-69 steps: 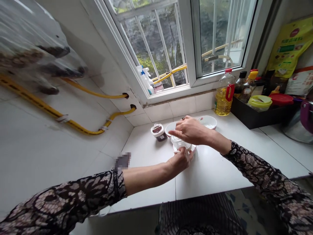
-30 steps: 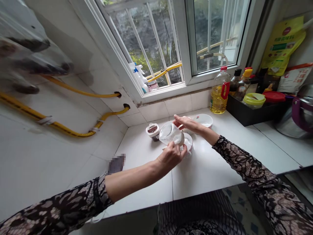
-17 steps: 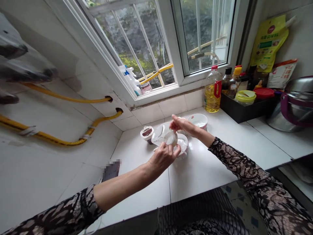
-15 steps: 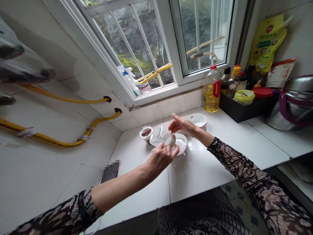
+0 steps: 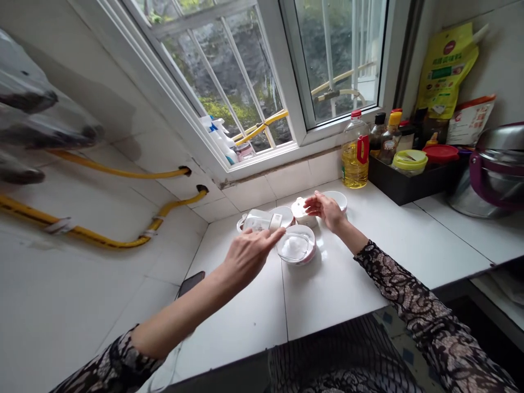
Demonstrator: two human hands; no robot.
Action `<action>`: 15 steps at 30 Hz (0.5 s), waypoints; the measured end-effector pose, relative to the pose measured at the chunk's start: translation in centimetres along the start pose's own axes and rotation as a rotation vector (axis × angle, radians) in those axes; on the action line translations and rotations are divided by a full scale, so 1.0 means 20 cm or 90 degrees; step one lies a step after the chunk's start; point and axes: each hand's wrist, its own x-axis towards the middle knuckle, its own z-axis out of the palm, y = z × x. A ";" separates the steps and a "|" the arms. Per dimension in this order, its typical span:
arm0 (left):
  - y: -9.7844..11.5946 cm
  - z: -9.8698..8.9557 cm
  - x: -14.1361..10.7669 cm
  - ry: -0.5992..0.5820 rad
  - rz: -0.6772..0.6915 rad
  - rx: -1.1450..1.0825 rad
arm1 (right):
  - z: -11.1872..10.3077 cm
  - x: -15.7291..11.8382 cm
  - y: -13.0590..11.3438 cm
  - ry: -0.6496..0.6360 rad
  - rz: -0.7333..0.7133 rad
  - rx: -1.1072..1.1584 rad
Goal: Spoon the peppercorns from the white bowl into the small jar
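Note:
My left hand (image 5: 251,252) is closed around a clear jar (image 5: 262,220), which lies nearly sideways with its whitish end toward the right. Below that end stands a white bowl (image 5: 313,254) with white powder and a clear, thin-rimmed piece in it. My right hand (image 5: 327,212) hovers with fingers loosely apart at a small white round container (image 5: 301,212); whether they touch it I cannot tell. Another bowl (image 5: 286,213) sits behind the jar, partly covered. Behind my right hand shows a further white bowl (image 5: 338,198).
A bottle of yellow oil (image 5: 355,155) stands by the window. To its right a black tray (image 5: 395,183) holds sauce bottles and lidded tubs, beside a steel pot (image 5: 489,180). A phone (image 5: 191,283) rests near the left wall, below a yellow hose (image 5: 135,240).
My left hand has moved slightly left and the jar has turned from slanting to nearly level. My right hand has shifted right and lower, away from the jar.

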 end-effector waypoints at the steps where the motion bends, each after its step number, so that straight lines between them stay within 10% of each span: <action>1: -0.02 0.00 0.00 0.009 -0.015 -0.036 | -0.02 -0.01 0.01 0.022 0.004 0.020; 15: -0.14 -0.17 0.01 0.059 -0.201 -0.720 | -0.12 -0.05 0.09 0.067 -0.003 0.110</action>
